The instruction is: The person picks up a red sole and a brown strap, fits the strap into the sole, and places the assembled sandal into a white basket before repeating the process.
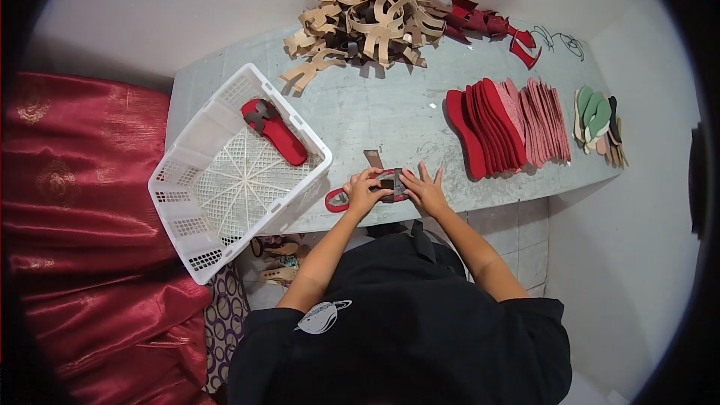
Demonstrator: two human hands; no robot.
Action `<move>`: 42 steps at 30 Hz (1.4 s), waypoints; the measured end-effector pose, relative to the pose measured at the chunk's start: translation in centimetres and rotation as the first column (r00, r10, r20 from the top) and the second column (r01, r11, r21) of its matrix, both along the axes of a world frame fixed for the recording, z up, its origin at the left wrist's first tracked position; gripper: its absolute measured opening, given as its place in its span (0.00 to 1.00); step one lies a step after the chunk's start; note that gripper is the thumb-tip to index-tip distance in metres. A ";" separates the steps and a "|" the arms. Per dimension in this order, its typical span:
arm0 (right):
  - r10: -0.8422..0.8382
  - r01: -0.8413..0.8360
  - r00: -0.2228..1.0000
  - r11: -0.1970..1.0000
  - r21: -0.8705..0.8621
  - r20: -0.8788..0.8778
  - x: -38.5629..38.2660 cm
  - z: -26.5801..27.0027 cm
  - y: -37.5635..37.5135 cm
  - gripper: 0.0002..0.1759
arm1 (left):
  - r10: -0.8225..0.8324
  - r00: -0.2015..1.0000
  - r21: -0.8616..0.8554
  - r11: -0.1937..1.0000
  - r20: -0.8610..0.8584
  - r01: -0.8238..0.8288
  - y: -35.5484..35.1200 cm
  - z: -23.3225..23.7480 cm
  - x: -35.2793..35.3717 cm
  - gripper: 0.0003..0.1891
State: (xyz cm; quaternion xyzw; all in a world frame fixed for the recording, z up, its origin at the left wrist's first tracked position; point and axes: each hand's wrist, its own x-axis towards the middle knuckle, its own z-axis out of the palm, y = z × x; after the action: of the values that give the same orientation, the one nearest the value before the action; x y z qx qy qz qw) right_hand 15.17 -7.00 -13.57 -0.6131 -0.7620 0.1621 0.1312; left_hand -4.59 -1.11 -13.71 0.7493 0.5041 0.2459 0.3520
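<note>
A red-edged sandal sole (337,200) lies underside up near the table's front edge, its grey inner face showing. A dark brown strap (387,183) is folded over it, and one loose strap end (373,157) sticks out beyond the far side. My left hand (363,193) pinches the strap over the middle of the sole; its fingertips partly hide the piece. At the sole's right end, my right hand (425,190) holds the sole down with its thumb side, while some of its fingers are spread.
To the left, a white plastic basket (311,135) holds one red sandal (281,137) with a dark strap. Strap pieces (382,22) are heaped at the back, beside dark red ones (480,22). Red insoles (484,131), pink insoles (544,124) and green insoles (594,114) stand right.
</note>
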 end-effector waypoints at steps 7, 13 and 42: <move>-0.039 0.039 0.999 0.999 -0.002 -0.003 -0.2 0.0 -0.1 0.26 | 0.039 0.999 -0.017 0.999 -0.025 -0.039 0.1 0.2 0.3 0.15; -0.047 0.047 0.999 0.999 -0.008 -0.006 -0.3 0.0 -0.1 0.25 | 0.053 0.997 -0.058 0.997 -0.053 -0.056 0.1 0.8 0.5 0.14; -0.059 0.059 0.997 0.998 -0.001 -0.039 -0.2 0.2 0.0 0.25 | 0.280 0.951 -0.148 0.943 -0.131 -0.298 0.9 0.5 1.6 0.42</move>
State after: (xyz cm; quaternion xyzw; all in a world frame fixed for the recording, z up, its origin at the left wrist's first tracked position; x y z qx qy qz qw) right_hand 15.00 -7.04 -13.42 -0.6319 -0.7409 0.1701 0.1510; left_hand -3.00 -0.22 -13.24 0.6474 0.6456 0.2110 0.3457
